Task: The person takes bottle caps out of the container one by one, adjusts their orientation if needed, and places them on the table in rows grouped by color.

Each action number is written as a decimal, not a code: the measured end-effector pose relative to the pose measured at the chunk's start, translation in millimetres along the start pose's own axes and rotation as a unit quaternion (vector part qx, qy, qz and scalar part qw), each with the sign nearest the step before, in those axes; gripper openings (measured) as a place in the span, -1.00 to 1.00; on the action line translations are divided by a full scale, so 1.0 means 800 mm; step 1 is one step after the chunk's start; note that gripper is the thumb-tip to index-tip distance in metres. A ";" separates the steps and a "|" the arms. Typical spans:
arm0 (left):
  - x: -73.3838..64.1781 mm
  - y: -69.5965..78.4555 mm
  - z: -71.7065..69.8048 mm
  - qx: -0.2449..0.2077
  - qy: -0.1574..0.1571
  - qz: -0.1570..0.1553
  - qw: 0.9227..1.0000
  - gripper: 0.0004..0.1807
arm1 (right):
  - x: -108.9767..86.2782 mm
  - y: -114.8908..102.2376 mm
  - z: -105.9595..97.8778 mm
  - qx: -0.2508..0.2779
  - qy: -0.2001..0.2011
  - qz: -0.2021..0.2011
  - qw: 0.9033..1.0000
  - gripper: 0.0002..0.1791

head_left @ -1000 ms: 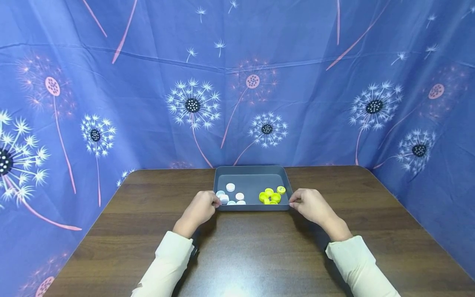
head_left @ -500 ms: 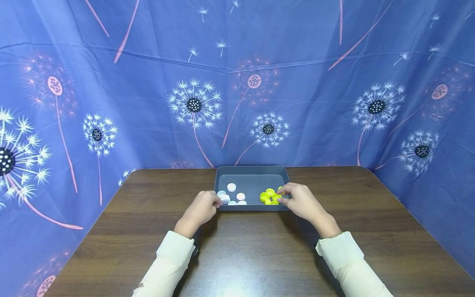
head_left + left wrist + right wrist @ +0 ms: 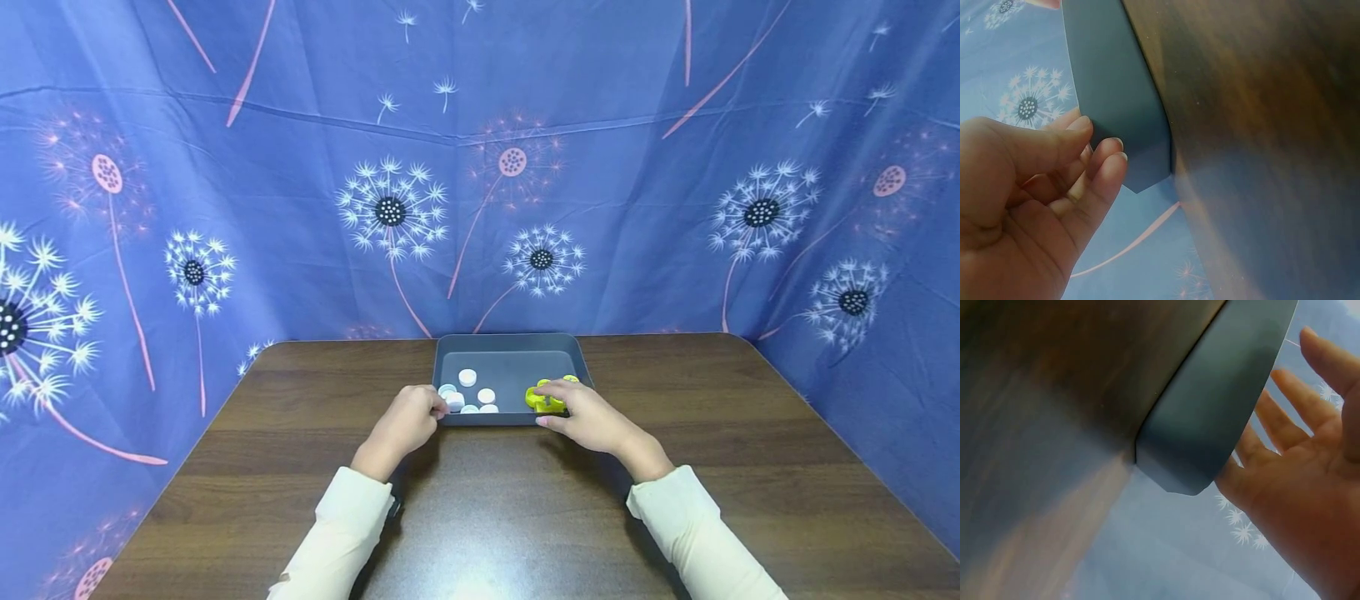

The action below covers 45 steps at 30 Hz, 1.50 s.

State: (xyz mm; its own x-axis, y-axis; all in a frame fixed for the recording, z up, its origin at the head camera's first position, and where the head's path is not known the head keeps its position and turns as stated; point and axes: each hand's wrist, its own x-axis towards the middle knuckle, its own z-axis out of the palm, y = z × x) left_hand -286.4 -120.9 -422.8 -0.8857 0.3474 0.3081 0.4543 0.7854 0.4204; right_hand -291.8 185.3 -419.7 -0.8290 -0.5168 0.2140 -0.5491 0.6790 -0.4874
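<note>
A shallow dark grey tray [image 3: 517, 343] lies at the table's far edge. My left hand [image 3: 403, 423] pinches the rim at its front left corner; in the left wrist view, thumb and fingertips meet at the tray wall [image 3: 1116, 87]. Several white bottle caps [image 3: 467, 377] lie in the tray's left part, a few right by those fingers. Over the right part my right hand [image 3: 600, 423] reaches across the front wall, fingers extended above a cluster of yellow bottle caps [image 3: 532, 399] and partly hiding them. The right wrist view shows that hand [image 3: 1304, 450] with spread fingers behind the tray wall [image 3: 1210, 406].
The brown wooden table [image 3: 480, 500] stretches in front of the tray and to both sides. A blue curtain [image 3: 480, 208] with dandelion prints hangs close behind the table's far edge and along its sides.
My right hand has left the tray's front right corner and moved left over the yellow caps, its fingers opening out. The left hand has stayed at its corner.
</note>
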 end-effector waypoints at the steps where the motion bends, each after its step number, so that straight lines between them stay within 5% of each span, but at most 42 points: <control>1: 0.000 0.000 0.000 0.000 0.000 -0.001 1.000 -0.73 | 0.000 -0.001 0.000 0.000 -0.012 0.005 1.000 -0.52; 5: 0.000 -0.002 0.000 0.000 -0.003 -0.005 1.000 -0.73 | 0.001 -0.001 0.000 0.001 -0.042 0.024 0.999 -0.57; 14: 0.001 -0.005 -0.001 0.002 0.005 0.000 1.000 -0.73 | 0.005 0.002 0.000 -0.026 -0.046 0.032 0.998 -0.50; 31: 0.001 -0.002 0.001 -0.003 -0.006 0.016 1.000 -0.75 | 0.030 0.013 0.003 -0.028 -0.054 -0.059 0.996 -0.74; 45: 0.001 -0.001 -0.001 -0.001 -0.005 0.009 1.000 -0.74 | 0.032 0.011 0.004 0.020 -0.059 -0.053 0.997 -0.84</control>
State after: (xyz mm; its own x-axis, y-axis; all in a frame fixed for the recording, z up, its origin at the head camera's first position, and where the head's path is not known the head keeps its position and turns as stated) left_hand -287.7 -122.0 -422.1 -0.8786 0.3658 0.3070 0.4696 0.7785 0.4164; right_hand -317.6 176.2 -421.5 -0.7466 -0.6443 0.1658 -0.6265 0.5969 -0.5012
